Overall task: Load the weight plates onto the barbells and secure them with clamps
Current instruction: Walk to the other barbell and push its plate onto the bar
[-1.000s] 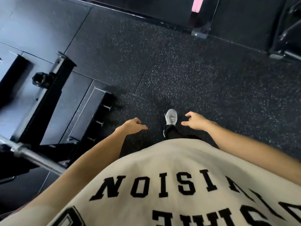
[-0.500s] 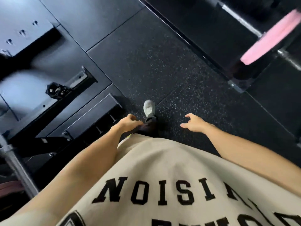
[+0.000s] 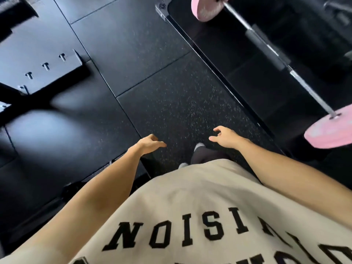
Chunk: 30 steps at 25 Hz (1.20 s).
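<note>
So the person's standing on the speckled black rubber floor [image 3: 171, 103], both hands out in front holding nothing. Left hand [image 3: 150, 144] has its fingers loosely curled, right hand [image 3: 224, 137] has them spread and relaxed. The barbell [image 3: 266, 52] sits off to the right on a darker platform, with a pink plate [image 3: 329, 130] on its near end and another pink plate [image 3: 207, 8] on the far end. Can't make out any clamps. Black rack base [image 3: 43, 67] to the left.

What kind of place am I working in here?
Most likely a gym's weights area: a barbell carrying pink weight plates, speckled rubber floor tiles, and a black rack base on the left.
</note>
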{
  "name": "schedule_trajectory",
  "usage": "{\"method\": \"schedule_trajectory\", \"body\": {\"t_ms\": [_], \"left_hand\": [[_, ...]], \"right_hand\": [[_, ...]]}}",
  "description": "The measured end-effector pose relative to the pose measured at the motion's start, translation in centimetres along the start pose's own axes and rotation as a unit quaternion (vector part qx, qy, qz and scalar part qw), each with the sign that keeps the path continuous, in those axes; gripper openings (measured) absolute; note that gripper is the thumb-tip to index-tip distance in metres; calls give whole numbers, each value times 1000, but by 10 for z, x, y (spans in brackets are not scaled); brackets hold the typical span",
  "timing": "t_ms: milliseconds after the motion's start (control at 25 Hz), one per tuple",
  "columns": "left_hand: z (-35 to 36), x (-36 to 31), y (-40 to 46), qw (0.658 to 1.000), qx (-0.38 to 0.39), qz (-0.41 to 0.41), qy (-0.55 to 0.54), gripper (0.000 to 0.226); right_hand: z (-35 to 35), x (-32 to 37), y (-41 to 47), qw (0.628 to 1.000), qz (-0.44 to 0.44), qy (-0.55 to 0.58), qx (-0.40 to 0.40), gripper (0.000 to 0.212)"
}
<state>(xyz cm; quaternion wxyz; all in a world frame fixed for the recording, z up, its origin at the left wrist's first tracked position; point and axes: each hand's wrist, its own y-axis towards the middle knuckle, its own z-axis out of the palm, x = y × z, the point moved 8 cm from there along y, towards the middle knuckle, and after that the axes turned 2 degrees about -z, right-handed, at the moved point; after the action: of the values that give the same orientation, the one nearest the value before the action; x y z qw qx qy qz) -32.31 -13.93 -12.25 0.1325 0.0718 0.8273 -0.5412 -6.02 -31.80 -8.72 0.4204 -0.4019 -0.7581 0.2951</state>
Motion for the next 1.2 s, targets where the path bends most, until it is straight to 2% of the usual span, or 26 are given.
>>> {"method": "schedule_trajectory", "body": {"t_ms": [200, 520, 680, 840, 1200], "left_hand": [[-90, -60, 76, 998, -24, -22, -49, 63], [-305, -159, 154, 981, -114, -53, -147, 63], [-384, -187, 205, 965, -123, -64, -223, 62], [-468, -209, 275, 963, -119, -67, -231, 64], [-749, -285, 396, 969, -121, -37, -210, 69]], "right_hand": [[-73, 95, 121, 999, -22, -32, 24, 63], [-217, 310, 281, 979, -96, -158, 81, 60], [-259, 409, 352, 970, -125, -181, 100, 60], [-283, 495, 433, 967, -128, -193, 107, 62], [-380, 739, 580, 972, -137, -175, 80, 64]]}}
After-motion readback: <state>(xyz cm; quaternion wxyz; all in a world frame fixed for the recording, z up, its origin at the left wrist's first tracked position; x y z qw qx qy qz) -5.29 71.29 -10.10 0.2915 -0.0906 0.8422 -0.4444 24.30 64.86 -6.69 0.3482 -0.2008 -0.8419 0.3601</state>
